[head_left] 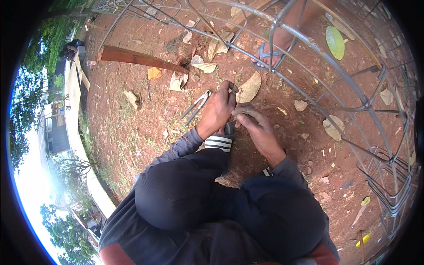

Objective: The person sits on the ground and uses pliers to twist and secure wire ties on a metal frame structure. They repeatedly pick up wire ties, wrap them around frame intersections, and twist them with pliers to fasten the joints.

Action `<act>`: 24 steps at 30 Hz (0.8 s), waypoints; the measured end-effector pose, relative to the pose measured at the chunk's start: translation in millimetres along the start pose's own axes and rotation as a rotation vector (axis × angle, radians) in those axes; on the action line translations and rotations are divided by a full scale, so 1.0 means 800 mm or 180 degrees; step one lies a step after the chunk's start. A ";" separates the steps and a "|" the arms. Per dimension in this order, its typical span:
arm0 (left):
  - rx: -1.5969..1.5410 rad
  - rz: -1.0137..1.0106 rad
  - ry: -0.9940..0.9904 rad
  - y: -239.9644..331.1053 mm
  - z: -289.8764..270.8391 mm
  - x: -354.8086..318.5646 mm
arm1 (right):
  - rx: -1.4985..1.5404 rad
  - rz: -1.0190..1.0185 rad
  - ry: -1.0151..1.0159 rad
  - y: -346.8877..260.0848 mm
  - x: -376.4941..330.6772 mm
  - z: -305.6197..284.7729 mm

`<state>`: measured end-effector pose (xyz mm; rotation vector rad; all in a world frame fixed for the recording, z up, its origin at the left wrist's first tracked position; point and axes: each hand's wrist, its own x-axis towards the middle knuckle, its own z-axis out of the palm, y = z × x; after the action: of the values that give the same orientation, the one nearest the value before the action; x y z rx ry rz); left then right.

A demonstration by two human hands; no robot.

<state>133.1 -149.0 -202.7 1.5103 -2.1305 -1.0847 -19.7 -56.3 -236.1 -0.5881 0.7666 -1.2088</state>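
My left hand [219,107] and my right hand [261,131] meet in front of my bent knees, low over the soil. Both have their fingers curled and pinched close together. Whatever lies between the fingertips is too small and too covered to make out. Just left of my left hand, a pair of pincers [197,106] rests on the ground, its dark handles spread apart. A large dry leaf [249,88] lies right beyond my fingertips. Under my left wrist shows a striped sandal strap [219,142] on my foot.
A frame of tied steel bars [318,42] curves across the far side and down the right. Bent steel loops [393,194] hang at its right end. Behind the bars is another person's foot in a sandal [268,55]. A wooden plank [141,58] lies far left.
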 end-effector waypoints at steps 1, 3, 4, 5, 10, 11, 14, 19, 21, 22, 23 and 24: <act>-0.0381 -0.0426 -0.0081 0.004 -0.001 0.005 | -0.0451 -0.0299 0.0110 -0.006 0.001 0.005; -0.1262 -0.1335 -0.0307 0.015 -0.013 0.013 | -0.0999 -0.0679 0.0333 -0.013 -0.001 0.008; -0.1918 -0.1600 -0.0298 0.005 -0.016 0.016 | -0.1086 -0.0753 0.0443 -0.013 -0.005 0.007; -0.2590 -0.1855 -0.0332 -0.010 -0.014 0.020 | -0.1184 -0.0819 0.0591 -0.013 -0.010 0.006; -0.4510 -0.2017 -0.0135 -0.002 0.008 0.024 | 0.0405 -0.1180 0.1768 0.002 0.003 0.004; -0.4491 -0.1880 -0.0151 0.014 0.011 0.026 | 0.1142 -0.1158 0.1982 0.009 0.007 -0.008; -0.4574 -0.1541 0.0008 -0.024 0.032 0.033 | 0.1032 -0.0826 0.1507 0.050 -0.007 -0.023; -0.3533 -0.1744 -0.0252 -0.032 0.026 0.030 | -0.1038 -0.0438 0.1263 0.036 -0.064 -0.048; -0.3036 -0.1556 -0.0773 -0.014 0.020 0.024 | -0.1601 -0.0471 0.1661 0.010 -0.078 -0.058; -0.2750 -0.1417 -0.1106 -0.003 0.022 0.018 | -0.1789 -0.0406 0.1881 -0.012 -0.084 -0.062; -0.2286 -0.1135 -0.1358 0.006 0.020 0.011 | -0.1958 -0.0330 0.2062 -0.032 -0.087 -0.063; -0.1949 -0.0958 -0.1586 0.017 0.022 0.010 | -0.2435 -0.0727 0.2421 -0.046 -0.089 -0.065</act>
<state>110.2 -147.1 -205.7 1.3644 -1.5911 -2.1651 -94.4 2.5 -225.7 -0.8544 1.8921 -1.3421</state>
